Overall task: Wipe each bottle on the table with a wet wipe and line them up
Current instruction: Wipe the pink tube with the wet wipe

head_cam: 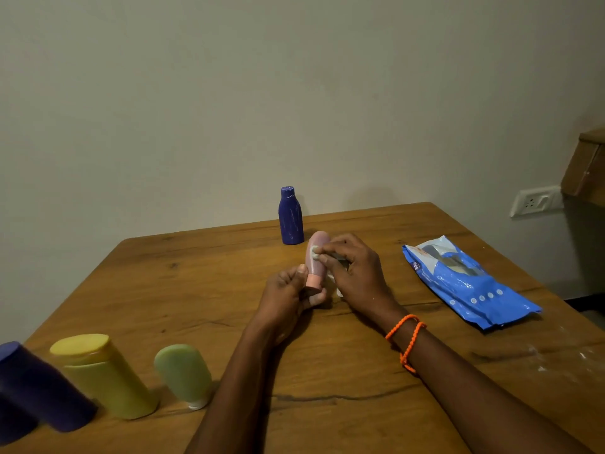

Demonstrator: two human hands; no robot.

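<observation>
Wiping is underway: the left hand is pinching the small pink plastic bottle by its cap above the wooden tabletop, steadying it while the right hand is pressing a crumpled white wet wipe against its side.

The blue wipes pack reads "mee" near its far corner.

At frame centre, the left hand grips a pink bottle; the right hand presses a wipe on it.
</observation>
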